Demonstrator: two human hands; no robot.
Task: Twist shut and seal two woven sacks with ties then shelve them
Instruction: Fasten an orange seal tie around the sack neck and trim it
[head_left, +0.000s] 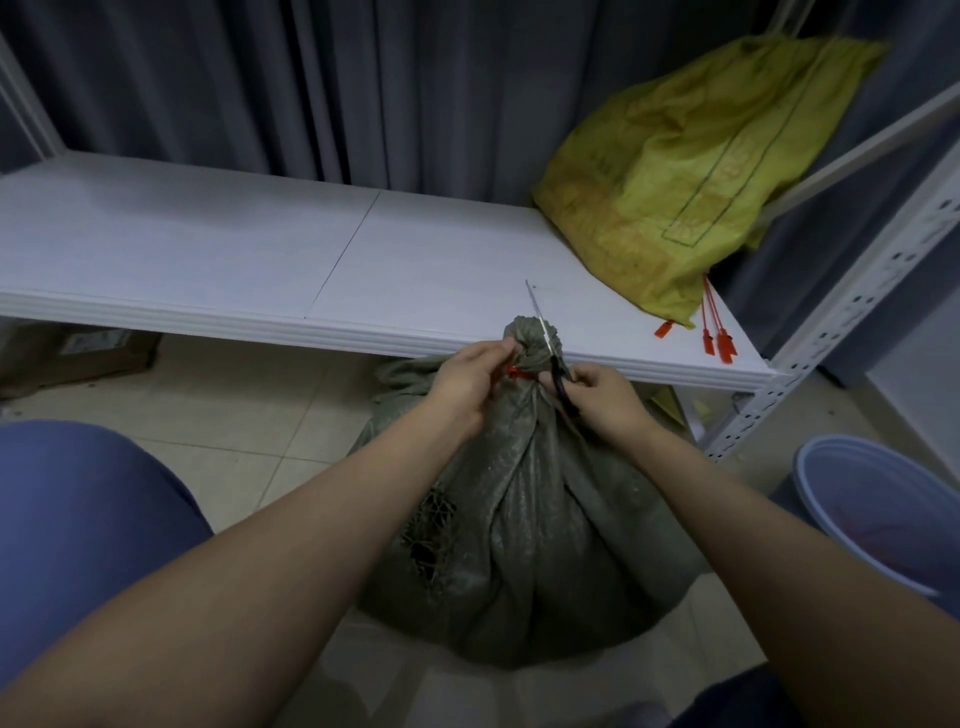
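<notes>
A grey-green woven sack (540, 519) stands on the floor in front of the shelf, its neck twisted into a knob. A red tie (517, 373) circles the neck. My left hand (475, 379) pinches the neck and the tie's red end. My right hand (602, 397) grips black-handled scissors (545, 338) whose blades point up past the knob. A yellow woven sack (691, 171) lies on the white shelf (260, 260) at the right, with several spare red ties (719, 338) beside it.
The shelf's perforated white upright (831, 338) stands at the right. A blue bucket (883, 514) sits on the floor at the lower right. A cardboard box (78, 353) lies under the shelf at the left. A grey curtain hangs behind. My blue-clad knee (78, 519) is at the left.
</notes>
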